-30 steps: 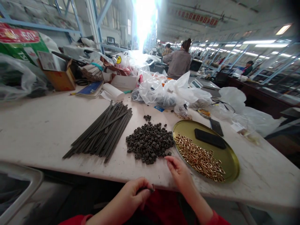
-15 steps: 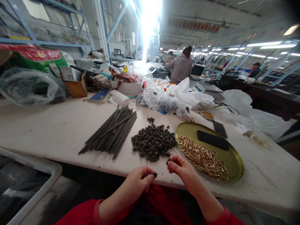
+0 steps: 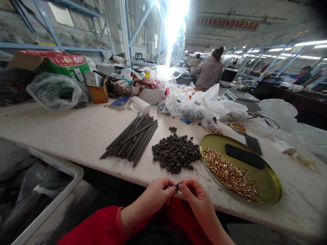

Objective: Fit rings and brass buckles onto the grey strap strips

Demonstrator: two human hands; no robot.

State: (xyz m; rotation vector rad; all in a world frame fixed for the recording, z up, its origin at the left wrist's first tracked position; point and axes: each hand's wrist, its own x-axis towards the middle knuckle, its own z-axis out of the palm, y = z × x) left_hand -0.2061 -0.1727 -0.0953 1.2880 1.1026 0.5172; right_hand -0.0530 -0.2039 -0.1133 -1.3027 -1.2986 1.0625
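My left hand [image 3: 160, 190] is closed, thumb and forefinger pinching a small dark piece [image 3: 177, 186] at the table's front edge. Fingertip to fingertip with it, my right hand [image 3: 195, 194] is closed on the same spot; the fingers hide most of what it pinches. Just beyond the hands lies a heap of small dark loops [image 3: 176, 153]. Left of the heap is a bundle of long dark strips [image 3: 131, 139]. To the right, a round gold-coloured tray [image 3: 274, 185] carries many small gold metal buckles [image 3: 230, 175] and a black rectangular object [image 3: 244, 156].
Clear plastic bags [image 3: 194, 105] and a small cardboard box [image 3: 98, 92] stand along the back of the white table [image 3: 63, 132]. A white bin [image 3: 76, 177] is below at the left. A person in a grey-brown top [image 3: 208, 75] sits farther off.
My hands, apart before, have come together at the fingertips, bringing the small dark pieces in them together. The whole view has swung left, so the table's things appear farther right.
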